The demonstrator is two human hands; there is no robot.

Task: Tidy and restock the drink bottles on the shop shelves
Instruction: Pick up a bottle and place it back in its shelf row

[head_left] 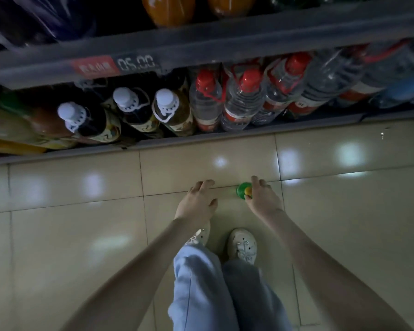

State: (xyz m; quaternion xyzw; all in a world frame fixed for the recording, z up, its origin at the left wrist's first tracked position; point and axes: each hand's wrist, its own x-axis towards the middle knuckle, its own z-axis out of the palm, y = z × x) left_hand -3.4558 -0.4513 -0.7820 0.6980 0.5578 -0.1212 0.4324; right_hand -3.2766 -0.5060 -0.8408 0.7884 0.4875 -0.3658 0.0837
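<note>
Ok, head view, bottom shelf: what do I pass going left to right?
Blurred yellow-orange bottles → three dark bottles with white caps → clear water bottles with red caps → blurred blue-labelled bottles.

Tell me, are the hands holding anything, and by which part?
The right hand pinches a small green and yellow thing at its edge; what it is cannot be told. The left hand holds nothing.

**Both arms reach down and forward**

Your bare forearms stretch out side by side, hands near each other. Your left hand (197, 203) hangs palm down, fingers loosely bent, holding nothing. Your right hand (263, 199) grips a small green object (241, 190) at its thumb side.
</note>
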